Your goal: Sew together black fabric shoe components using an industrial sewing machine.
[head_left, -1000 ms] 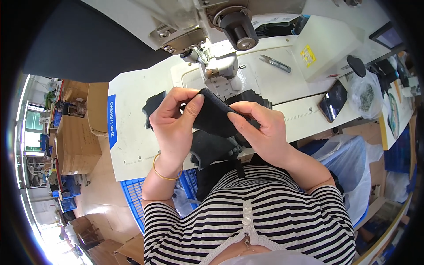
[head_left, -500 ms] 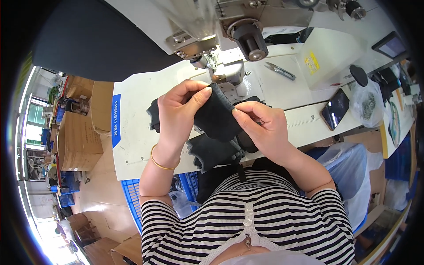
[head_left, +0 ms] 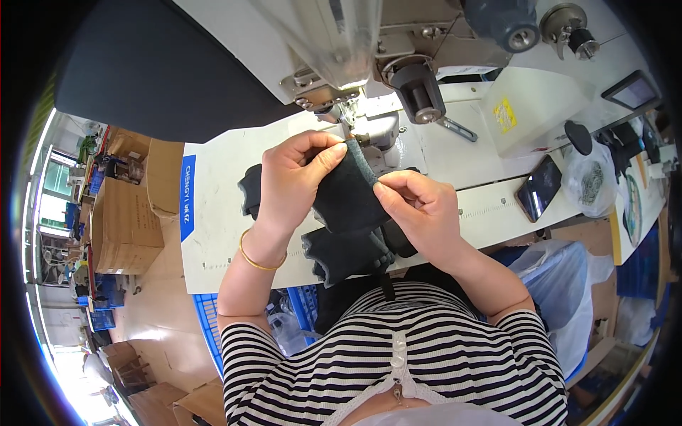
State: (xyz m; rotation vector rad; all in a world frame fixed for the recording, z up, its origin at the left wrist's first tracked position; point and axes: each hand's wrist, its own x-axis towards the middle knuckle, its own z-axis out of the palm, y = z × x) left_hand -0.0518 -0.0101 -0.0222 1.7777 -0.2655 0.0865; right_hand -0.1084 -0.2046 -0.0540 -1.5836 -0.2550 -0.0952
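Observation:
A small dark fabric piece [head_left: 344, 190] with a greyish upper edge hangs between my two hands. My left hand [head_left: 298, 167] pinches its upper left corner between thumb and fingers. The right end of that edge is pinched by my right hand [head_left: 419, 202]. Just beyond the fabric is the needle area of a sewing machine [head_left: 355, 117], lit by a lamp. A stack of similar dark fabric pieces [head_left: 344, 254] lies at the table's near edge, below the held one. Another dark piece [head_left: 251, 190] shows behind my left wrist.
On the white table [head_left: 220, 241], thread snips [head_left: 457, 129] lie right of the machine. A phone [head_left: 538, 188] and a clear plastic bag [head_left: 591, 177] are farther right. Blue baskets [head_left: 207, 319] stand below the front edge; cardboard boxes [head_left: 128, 227] are on the left.
The fabric's edge has turned so more of its greyish border shows, still pinched in both hands. The view has shifted slightly, with the machine head appearing larger.

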